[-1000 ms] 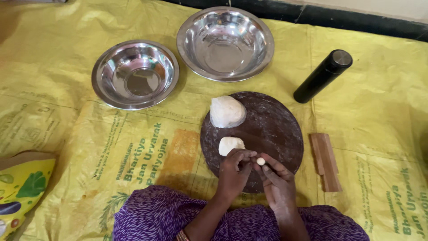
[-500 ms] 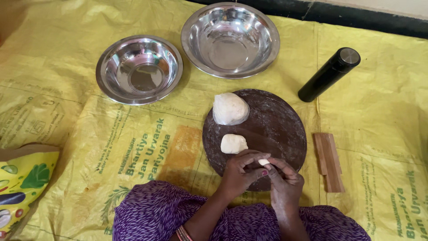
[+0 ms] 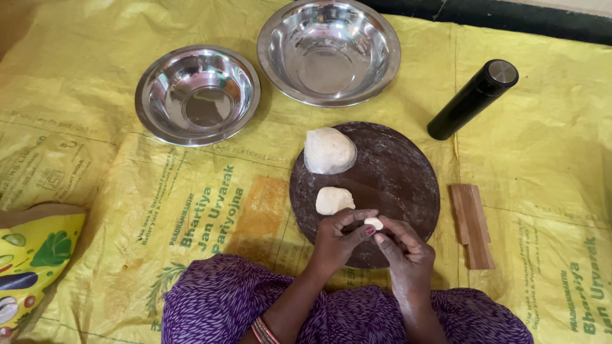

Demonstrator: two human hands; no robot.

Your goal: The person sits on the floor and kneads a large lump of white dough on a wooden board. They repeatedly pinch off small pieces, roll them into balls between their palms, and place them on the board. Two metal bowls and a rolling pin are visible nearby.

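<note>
A round dark wooden board (image 3: pixel 395 172) lies on the yellow sheet. On it rest a large lump of white dough (image 3: pixel 329 150) at the upper left and a smaller dough piece (image 3: pixel 333 200) below it. My left hand (image 3: pixel 338 239) and my right hand (image 3: pixel 405 251) meet over the board's near edge. Both pinch a tiny dough piece (image 3: pixel 373 223) between their fingertips. Flour dusts my right hand.
Two steel bowls stand at the back, a smaller one (image 3: pixel 197 94) on the left and a larger one (image 3: pixel 328 51) beside it. A black cylinder bottle (image 3: pixel 472 99) lies right of the board. A small wooden block (image 3: pixel 472 225) sits at the right. A printed bag (image 3: pixel 32 261) is at left.
My hands stay together over the board's near edge, still working the tiny dough piece. The camera view has shifted slightly; the dough lumps and bowls have not moved.
</note>
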